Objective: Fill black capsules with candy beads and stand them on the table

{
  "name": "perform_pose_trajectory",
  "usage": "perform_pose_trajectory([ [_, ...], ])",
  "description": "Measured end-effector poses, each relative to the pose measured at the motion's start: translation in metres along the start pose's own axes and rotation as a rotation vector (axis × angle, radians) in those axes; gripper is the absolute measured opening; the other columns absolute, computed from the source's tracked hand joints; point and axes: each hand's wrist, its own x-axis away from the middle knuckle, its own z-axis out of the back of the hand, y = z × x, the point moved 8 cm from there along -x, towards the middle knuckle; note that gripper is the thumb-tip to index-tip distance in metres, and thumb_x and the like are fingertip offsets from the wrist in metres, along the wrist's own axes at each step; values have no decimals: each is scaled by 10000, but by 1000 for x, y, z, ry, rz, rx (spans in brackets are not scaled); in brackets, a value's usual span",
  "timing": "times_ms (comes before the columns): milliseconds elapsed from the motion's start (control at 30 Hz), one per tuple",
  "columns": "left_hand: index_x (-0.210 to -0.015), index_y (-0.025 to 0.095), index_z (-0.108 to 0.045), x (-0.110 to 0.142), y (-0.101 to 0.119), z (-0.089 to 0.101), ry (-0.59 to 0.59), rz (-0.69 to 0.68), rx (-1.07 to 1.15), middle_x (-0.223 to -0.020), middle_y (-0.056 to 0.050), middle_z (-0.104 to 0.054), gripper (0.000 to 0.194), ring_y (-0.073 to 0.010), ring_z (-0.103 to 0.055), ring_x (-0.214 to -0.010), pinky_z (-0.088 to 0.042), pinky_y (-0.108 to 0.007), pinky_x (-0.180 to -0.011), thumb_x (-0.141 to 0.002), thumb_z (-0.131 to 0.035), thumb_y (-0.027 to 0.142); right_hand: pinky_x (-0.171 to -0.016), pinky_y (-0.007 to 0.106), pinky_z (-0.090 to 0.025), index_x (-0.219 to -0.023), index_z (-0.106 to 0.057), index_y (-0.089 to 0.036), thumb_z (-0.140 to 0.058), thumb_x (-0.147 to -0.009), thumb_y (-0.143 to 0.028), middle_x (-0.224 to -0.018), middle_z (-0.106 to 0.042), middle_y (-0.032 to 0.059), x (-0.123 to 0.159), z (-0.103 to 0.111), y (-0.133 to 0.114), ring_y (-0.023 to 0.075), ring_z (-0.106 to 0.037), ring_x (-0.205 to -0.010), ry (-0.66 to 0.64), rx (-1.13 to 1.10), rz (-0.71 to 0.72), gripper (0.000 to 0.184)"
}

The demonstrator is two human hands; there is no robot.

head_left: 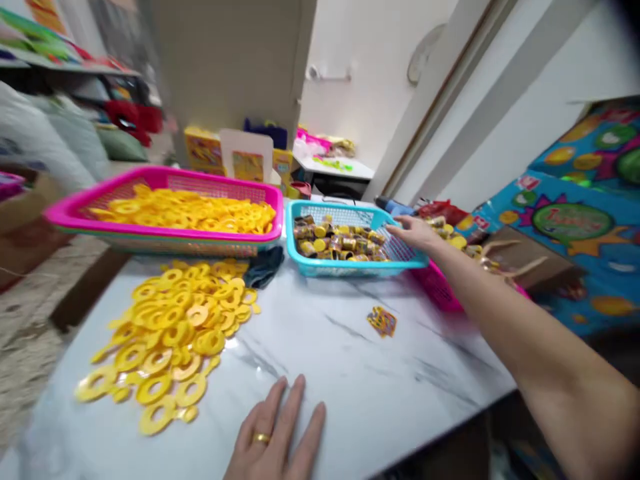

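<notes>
Two bare hands are apart over the white, marble-patterned surface (320, 320). The left hand (277, 437), with a gold finger ring (261, 438), lies near the near edge, fingers spread wide, holding nothing that shows. The right hand (415, 233) reaches to the right end of the turquoise basket (350, 269), fingers partly extended; blur hides whether they grip the rim or just hover by it.

That basket stands toward the far edge, right of the middle, with small yellow-lidded tubs (345, 243) heaped mostly in its left and middle. The reach is in hand; from this pose, a firm hold on the rim would call for closing the fingers, and keeping the basket level would suit its loose load.

At the far left corner, a pink basket (165, 230) of yellow pieces sits on a greenish one. Loose yellow ring-shaped pieces (170, 320) cover the left side, with a dark cloth (264, 267) just beside them. Small printed cards (383, 321) lie right of the middle, before the turquoise basket.
</notes>
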Motion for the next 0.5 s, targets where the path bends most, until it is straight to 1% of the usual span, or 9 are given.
perform_pose_trajectory([
  [33,-1443,333,-434,-2,3,3,0,-40,-44,-1456,-96,-494,628,-341,-506,-1271,-504,-379,-876,-840,-606,292,-1055,482,-412,-1255,-643,-205,-662,-812,-470,-1275,-634,122,11,1,-8,295,-580,-1189,-31,28,48,517],
  [100,-1445,332,-425,-8,5,10,-19,-65,-59,-1452,-106,-495,636,-355,-480,-1293,-485,-399,-882,-835,-604,368,-1138,579,-253,-1361,-548,-309,-680,-793,-533,-1473,-469,67,41,0,-34,335,-399,-1372,-132,69,257,624],
  [133,-1446,329,-421,-11,6,12,-34,-70,-43,-1454,-112,-490,652,-364,-471,-1299,-478,-411,-882,-828,-602,434,-1152,600,-199,-1391,-503,-356,-706,-777,-526,-1530,-391,33,58,-4,-47,340,-309,-1425,-207,73,369,668],
  [200,-1447,312,-421,-15,8,15,-54,-77,-3,-1467,-129,-470,716,-386,-460,-1304,-470,-436,-878,-796,-589,561,-1152,631,-155,-1420,-444,-405,-713,-807,-424,-1552,-356,-5,88,-19,-66,328,-228,-1460,-343,54,495,670],
  [233,-1446,304,-425,-16,10,16,-55,-82,13,-1475,-136,-458,747,-396,-455,-1305,-468,-448,-879,-777,-588,596,-1140,657,-149,-1425,-435,-405,-679,-847,-335,-1528,-399,-2,95,-26,-70,323,-240,-1457,-365,45,486,631],
  [300,-1446,302,-425,-16,13,18,-59,-95,40,-1494,-135,-433,768,-402,-446,-1312,-462,-465,-894,-759,-602,598,-1099,727,-127,-1394,-493,-343,-583,-889,-148,-1444,-512,42,96,-33,-69,336,-310,-1425,-267,63,349,549],
  [367,-1449,312,-419,-16,13,18,-76,-90,61,-1511,-118,-413,746,-398,-433,-1326,-457,-482,-916,-772,-608,560,-1082,737,-143,-1342,-561,-289,-630,-836,-89,-1467,-478,83,95,-35,-69,375,-314,-1412,-181,103,263,549],
  [433,-1448,317,-418,-18,11,20,-95,-76,77,-1521,-103,-399,710,-399,-417,-1340,-456,-503,-931,-799,-588,552,-1124,661,-147,-1325,-577,-280,-694,-794,-96,-1478,-459,86,103,-25,-77,348,-327,-1402,-75,95,285,574],
  [500,-1438,305,-433,-20,9,23,-98,-66,88,-1522,-97,-399,688,-398,-412,-1344,-458,-515,-944,-818,-568,570,-1135,509,-253,-1316,-582,-246,-677,-836,-164,-1408,-526,88,126,-8,-85,275,-415,-1342,29,19,321,497],
])
